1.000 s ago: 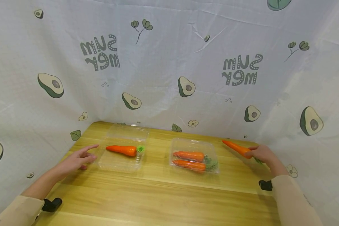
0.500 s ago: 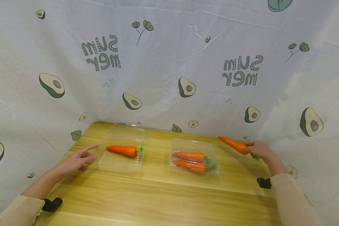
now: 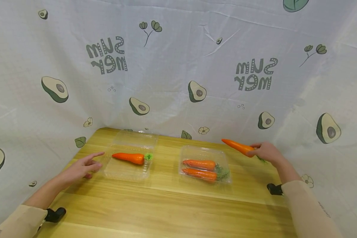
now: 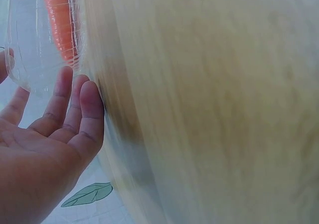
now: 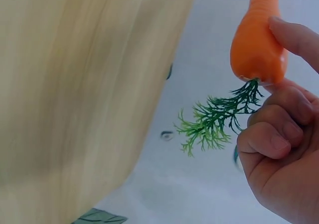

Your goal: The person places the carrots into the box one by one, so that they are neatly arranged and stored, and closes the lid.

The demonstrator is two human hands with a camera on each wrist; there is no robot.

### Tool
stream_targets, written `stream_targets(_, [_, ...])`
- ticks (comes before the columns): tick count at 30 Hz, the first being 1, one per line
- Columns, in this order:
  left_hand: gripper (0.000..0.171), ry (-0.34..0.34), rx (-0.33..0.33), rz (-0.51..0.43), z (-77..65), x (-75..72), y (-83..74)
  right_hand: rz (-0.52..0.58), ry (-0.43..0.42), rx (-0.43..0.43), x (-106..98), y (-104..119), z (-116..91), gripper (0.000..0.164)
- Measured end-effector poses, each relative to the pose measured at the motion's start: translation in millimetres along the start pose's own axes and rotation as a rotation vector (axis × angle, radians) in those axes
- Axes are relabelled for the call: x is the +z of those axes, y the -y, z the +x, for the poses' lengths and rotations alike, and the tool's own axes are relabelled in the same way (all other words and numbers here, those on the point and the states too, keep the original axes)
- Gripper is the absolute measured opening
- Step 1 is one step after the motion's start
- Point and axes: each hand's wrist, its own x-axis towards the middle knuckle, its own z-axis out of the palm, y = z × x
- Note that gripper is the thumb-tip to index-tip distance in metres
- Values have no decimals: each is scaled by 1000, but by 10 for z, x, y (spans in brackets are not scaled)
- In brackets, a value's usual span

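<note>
My right hand (image 3: 267, 152) pinches an orange carrot (image 3: 237, 146) near its thick end, above the table's right side. In the right wrist view the carrot (image 5: 257, 47) shows its green leafy top hanging free below the thumb. At the left, my left hand (image 3: 82, 167) rests beside an open clear plastic box (image 3: 126, 173), fingers loosely extended at its left wall. One carrot (image 3: 129, 158) with a bright green tuft lies in that box. In the left wrist view the left hand (image 4: 55, 129) has its fingertips close to the box wall; whether they touch it I cannot tell.
Right of the open box stands a second clear plastic box (image 3: 190, 150) with its lid apparently down, holding two carrots (image 3: 200, 164). The wooden table (image 3: 166, 211) meets a printed white cloth (image 3: 166, 66) at its back and sides.
My right hand has moved left and away from me, bringing the carrot higher and nearer the second box. My left hand and both boxes stay put.
</note>
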Motion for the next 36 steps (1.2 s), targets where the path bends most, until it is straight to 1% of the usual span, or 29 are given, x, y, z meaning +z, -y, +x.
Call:
stream_targets(5, [69, -1, -11, 8, 1, -3, -5, 9, -11, -35, 3, 199, -14, 63])
stream_targets(11, [68, -2, 2, 13, 3, -7, -15, 11, -35, -99, 4, 423, -22, 62])
stream_targets(18, [67, 1, 9, 12, 4, -8, -22, 10, -27, -141, 24, 646, -26, 58])
stream_targets(26, [67, -2, 10, 15, -9, -9, -37, -46, -37, -213, 58, 928, -39, 51])
stream_targets(31, [67, -1, 7, 10, -11, -8, -30, -62, -49, -238, 104, 1097, -29, 50])
stream_targets(36, [68, 2, 5, 9, -8, -7, -22, -30, -37, -255, 164, 1239, 1, 49])
